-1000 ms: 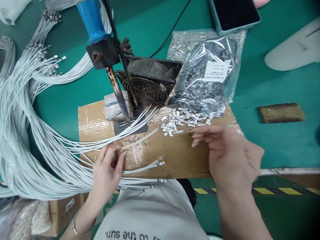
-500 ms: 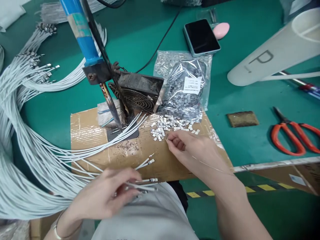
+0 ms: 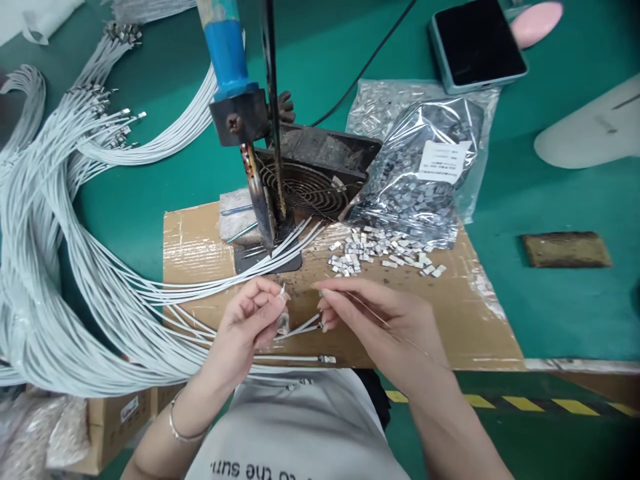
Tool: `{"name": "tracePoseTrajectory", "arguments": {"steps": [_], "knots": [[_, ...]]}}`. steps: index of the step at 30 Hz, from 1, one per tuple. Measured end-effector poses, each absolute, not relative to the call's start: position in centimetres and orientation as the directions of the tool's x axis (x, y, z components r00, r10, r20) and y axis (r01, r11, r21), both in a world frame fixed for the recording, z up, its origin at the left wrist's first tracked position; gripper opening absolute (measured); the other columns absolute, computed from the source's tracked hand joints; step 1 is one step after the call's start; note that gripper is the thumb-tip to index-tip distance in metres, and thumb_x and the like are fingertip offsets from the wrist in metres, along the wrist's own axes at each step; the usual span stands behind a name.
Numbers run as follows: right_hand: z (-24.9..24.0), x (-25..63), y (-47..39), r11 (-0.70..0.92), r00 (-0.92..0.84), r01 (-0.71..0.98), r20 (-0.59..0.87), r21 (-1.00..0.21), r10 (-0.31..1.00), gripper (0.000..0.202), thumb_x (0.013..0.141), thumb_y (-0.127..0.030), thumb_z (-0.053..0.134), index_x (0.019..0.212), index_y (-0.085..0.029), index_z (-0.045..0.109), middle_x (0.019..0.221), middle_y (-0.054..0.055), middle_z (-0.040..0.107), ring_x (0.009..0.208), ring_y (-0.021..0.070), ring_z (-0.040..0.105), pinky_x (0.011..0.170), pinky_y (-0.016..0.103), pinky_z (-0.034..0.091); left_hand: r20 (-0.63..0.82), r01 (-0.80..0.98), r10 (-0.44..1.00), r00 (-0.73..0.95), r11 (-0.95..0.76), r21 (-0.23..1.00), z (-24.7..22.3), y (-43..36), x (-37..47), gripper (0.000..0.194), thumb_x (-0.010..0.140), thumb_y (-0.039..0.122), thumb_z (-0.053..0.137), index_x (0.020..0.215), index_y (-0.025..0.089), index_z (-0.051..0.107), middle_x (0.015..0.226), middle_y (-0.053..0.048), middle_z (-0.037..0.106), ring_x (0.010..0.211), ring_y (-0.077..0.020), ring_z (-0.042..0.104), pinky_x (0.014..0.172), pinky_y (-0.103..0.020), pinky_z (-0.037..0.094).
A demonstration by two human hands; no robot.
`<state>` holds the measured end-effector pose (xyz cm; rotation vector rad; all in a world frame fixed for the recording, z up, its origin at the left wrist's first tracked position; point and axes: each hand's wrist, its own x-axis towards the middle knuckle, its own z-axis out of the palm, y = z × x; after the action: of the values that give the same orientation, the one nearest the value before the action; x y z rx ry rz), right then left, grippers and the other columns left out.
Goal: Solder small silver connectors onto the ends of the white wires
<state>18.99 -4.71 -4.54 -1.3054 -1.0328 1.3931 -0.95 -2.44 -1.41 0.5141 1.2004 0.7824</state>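
Observation:
My left hand (image 3: 257, 313) is closed, its thumb and forefinger pinching a white cable whose small tip (image 3: 283, 291) pokes out. Opposite it, a short gap away, my right hand (image 3: 370, 317) pinches a thin solder wire (image 3: 369, 309) that trails back over the wrist. Above both hands a blue-handled soldering iron (image 3: 259, 200) is clamped with its tip pointing down. Several white cables (image 3: 225, 287) run under that tip across the cardboard (image 3: 195, 247). Small metal-and-white connectors (image 3: 367, 250) lie in a loose pile beyond my right hand. Another cable end with a connector (image 3: 327, 359) lies near the front edge.
A dark fan (image 3: 310, 180) stands behind the iron. Plastic bags of small parts (image 3: 420, 173), a phone (image 3: 477, 43), a pink oval object (image 3: 537, 25) and a brown sponge-like block (image 3: 566, 250) lie to the right. A large cable bundle (image 3: 35, 287) fills the left side.
My left hand has risen from the front edge and now pinches a cable end. My right hand has moved away from the connector pile toward my left hand. The view has shifted.

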Motion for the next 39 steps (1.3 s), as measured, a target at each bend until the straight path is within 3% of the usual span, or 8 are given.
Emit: {"name": "tracePoseTrajectory", "arguments": {"steps": [5,11,19,31,39], "knots": [[-3.5,17.1,-3.6,-0.173,-0.010,-0.143,-0.173,-0.975,0.985,0.009,0.097,-0.027,0.081,0.092,-0.029,0.089,0.074,-0.001,0.076,0.064,0.0119,0.068,0.059,0.021,0.056,-0.607,-0.262,0.770,0.197,0.638,0.724,-1.0,-2.8,-1.2,0.038,0.086,0.045,0.095,0.085,0.017,0.068,0.066,0.006,0.053,0.048,-0.0020,0.025,0.042,-0.013,0.017],[-3.0,16.6,-3.2,-0.189,-0.070,-0.169,-0.179,-0.967,0.981,0.015,0.095,-0.023,0.080,0.096,-0.033,0.092,0.073,-0.001,0.073,0.059,0.0093,0.060,0.054,0.021,0.047,-0.574,-0.269,0.775,0.263,0.631,0.728,-0.9,-2.9,-1.4,0.034,0.091,0.042,0.090,0.082,0.017,0.069,0.064,0.007,0.051,0.047,-0.0023,0.020,0.041,-0.014,0.016],[-3.8,16.6,-3.6,-0.237,-0.138,-0.291,-0.204,-0.927,0.969,0.008,0.096,-0.030,0.083,0.096,-0.029,0.091,0.076,-0.001,0.073,0.056,0.0082,0.060,0.051,0.020,0.047,-0.577,-0.228,0.770,0.275,0.635,0.739,-1.0,-3.2,-1.7,0.036,0.091,0.044,0.090,0.080,0.016,0.070,0.063,0.005,0.055,0.046,-0.0022,0.024,0.040,-0.014,0.016],[-3.7,17.1,-3.6,-0.371,-0.218,-0.357,-0.310,-0.857,0.925,0.018,0.092,-0.040,0.087,0.093,-0.023,0.090,0.075,0.003,0.076,0.052,0.0100,0.059,0.048,0.022,0.050,-0.602,-0.122,0.753,0.265,0.645,0.754,-0.6,-3.4,-1.7,0.041,0.090,0.055,0.088,0.084,0.016,0.077,0.065,0.002,0.060,0.048,-0.0045,0.027,0.042,-0.018,0.016],[-3.9,17.2,-4.0,-0.425,-0.258,-0.379,-0.347,-0.822,0.902,0.024,0.091,-0.046,0.087,0.091,-0.022,0.089,0.063,0.000,0.068,0.047,0.0087,0.055,0.045,0.020,0.047,-0.516,-0.029,0.825,0.230,0.536,0.844,-0.6,-4.1,-1.8,0.040,0.097,0.051,0.083,0.080,0.017,0.073,0.066,0.002,0.057,0.055,-0.0075,0.037,0.052,-0.022,0.028]]}}
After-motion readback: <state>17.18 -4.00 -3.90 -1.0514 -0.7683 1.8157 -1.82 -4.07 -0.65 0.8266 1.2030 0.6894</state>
